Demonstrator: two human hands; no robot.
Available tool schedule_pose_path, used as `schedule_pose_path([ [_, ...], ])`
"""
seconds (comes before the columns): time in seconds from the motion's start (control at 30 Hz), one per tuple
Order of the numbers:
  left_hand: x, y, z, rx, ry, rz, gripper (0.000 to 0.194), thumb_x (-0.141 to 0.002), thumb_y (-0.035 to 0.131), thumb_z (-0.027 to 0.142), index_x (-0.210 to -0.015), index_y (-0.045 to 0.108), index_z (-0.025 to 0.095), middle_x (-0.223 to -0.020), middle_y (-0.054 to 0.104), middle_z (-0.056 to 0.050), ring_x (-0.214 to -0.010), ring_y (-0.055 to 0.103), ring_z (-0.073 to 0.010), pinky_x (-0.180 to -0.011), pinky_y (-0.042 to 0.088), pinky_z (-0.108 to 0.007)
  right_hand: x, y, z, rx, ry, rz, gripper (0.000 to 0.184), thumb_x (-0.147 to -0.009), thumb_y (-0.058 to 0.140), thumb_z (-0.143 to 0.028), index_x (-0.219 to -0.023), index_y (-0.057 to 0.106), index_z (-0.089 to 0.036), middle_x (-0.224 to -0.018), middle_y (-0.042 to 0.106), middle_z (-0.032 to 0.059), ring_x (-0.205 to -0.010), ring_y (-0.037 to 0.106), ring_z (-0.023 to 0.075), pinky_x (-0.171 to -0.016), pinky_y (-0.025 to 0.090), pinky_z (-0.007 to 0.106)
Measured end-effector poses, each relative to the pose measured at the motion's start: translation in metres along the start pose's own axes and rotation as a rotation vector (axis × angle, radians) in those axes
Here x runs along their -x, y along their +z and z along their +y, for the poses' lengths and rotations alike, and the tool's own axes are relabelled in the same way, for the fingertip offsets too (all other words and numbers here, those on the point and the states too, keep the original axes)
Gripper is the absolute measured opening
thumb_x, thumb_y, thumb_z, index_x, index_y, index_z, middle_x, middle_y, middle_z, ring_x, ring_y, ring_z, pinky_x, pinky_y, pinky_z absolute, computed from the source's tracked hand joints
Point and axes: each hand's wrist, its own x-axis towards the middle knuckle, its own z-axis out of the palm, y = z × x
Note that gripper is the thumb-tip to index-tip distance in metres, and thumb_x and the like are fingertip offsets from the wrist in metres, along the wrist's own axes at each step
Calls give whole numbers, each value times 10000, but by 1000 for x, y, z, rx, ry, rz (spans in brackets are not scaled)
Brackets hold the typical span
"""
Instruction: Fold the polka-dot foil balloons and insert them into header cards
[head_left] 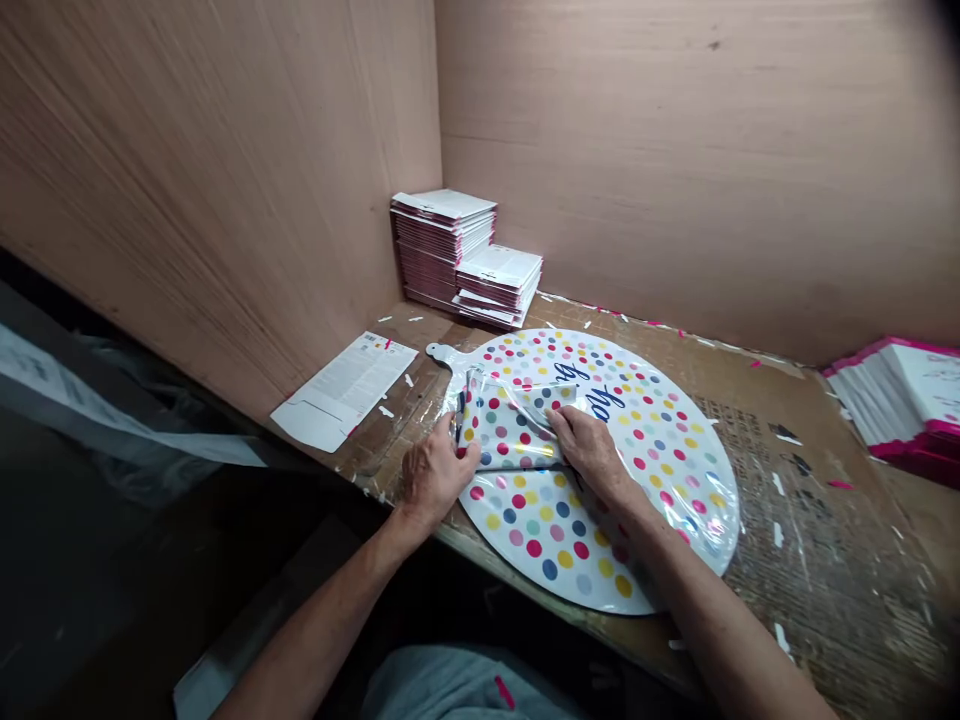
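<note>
We set 12 o'clock straight away from us, with the clock's centre midway between our hands. Our left hand (442, 465) sits at 9 o'clock, fingers curled about the left edge of a folded dotted piece (517, 430), thumb laid along its top. Our right hand (592, 450) sits at 3, and it appears to pinch the piece's right side between thumb and forefinger. So both hands are grasping, and the piece lies directly between them, its slightly longer side running roughly from 9 to 3.

Beneath it the large dotted disc (660, 430) lies flat on the tabletop (817, 490), most of its breadth spreading toward 3 and 4. Its long axis, counting the narrow tab (437, 350), runs from between 10 and 11 down to between 4 and 5. The left hand is nearer the tab; the right is nearer the dark lettering (589, 385), just past it toward 12. We cannot tell whether the folded piece belongs to the disc or lies loose on it.

A white card (345, 390) rests at 10, apart from the left hand. Stacked cards (442, 245) stand near 12, and another stack (907, 400) leans toward 3, well apart from the right hand
</note>
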Motion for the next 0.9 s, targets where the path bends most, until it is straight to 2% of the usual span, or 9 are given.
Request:
schedule_pose_path([
  [0.07,-1,0,4,-41,78,97,570,-864,572,291,-1393,461,106,-1173,694,-181,-1094,659,-319,-905,527,-425,-6,2,-3,58,45,-6,374,-1000,372,-413,-818,623,-204,-807,703,69,-791,650,202,-679,416,267],
  [0.13,-3,0,4,-96,303,168,613,-871,516,196,-1461,376,101,-1482,467,-206,-1396,414,-340,-1101,398,-483,-9,-1,-4,99,62,-34,355,-1004,383,-394,-847,637,-201,-849,713,77,-834,658,205,-696,418,268],
  [0.23,-12,1,-3,-177,611,13,599,-890,483,210,-1480,387,165,-1607,296,-108,-1513,137,-332,-1215,190,-536,-4,-10,-7,148,91,-54,364,-1020,366,-376,-940,663,-181,-908,721,97,-871,664,219,-711,435,285],
  [0.37,-24,5,-15,-234,556,-169,580,-931,450,354,-1468,421,138,-1591,322,-135,-1498,170,-368,-1195,212,-579,18,-9,-32,272,-228,119,346,-1004,422,-344,-1216,610,-144,-1157,671,160,-1042,615,268,-853,455,367],
  [0.47,-32,3,-18,-217,514,-205,565,-941,400,331,-1466,425,126,-1589,320,-147,-1492,181,-382,-1180,243,-596,31,12,-64,382,-572,10,236,-946,497,-196,-1115,656,-150,-1113,667,156,-1011,597,273,-885,460,404],
  [0.57,-47,-8,-16,-182,499,-231,487,-906,422,309,-1350,574,175,-1466,510,-140,-1464,252,-411,-1166,227,-654,31,30,-81,501,-604,-90,225,-907,477,-63,-1017,670,-97,-991,666,166,-891,603,261,-792,489,394],
  [0.67,-69,-24,-6,-159,683,-258,477,-878,407,261,-1306,617,264,-1396,587,-71,-1486,221,-369,-1193,179,-642,34,26,-65,501,-732,-90,261,-926,443,-43,-1083,649,-74,-1049,661,179,-897,606,253,-776,503,391],
  [0.8,-84,-38,8,-61,1089,-396,623,-804,372,130,-1365,560,326,-1510,462,64,-1506,193,-251,-1235,199,-536,49,0,-20,337,-973,-101,287,-971,434,-109,-1195,611,-85,-1264,622,169,-1050,594,244,-897,513,402],
  [0.9,-77,-41,20,-5,1196,-354,605,-787,401,103,-1318,598,315,-1516,455,56,-1498,205,-263,-1225,241,-518,58,-9,0,266,-990,-100,309,-958,455,-103,-1230,599,-73,-1317,606,164,-1153,571,252,-992,490,422],
])
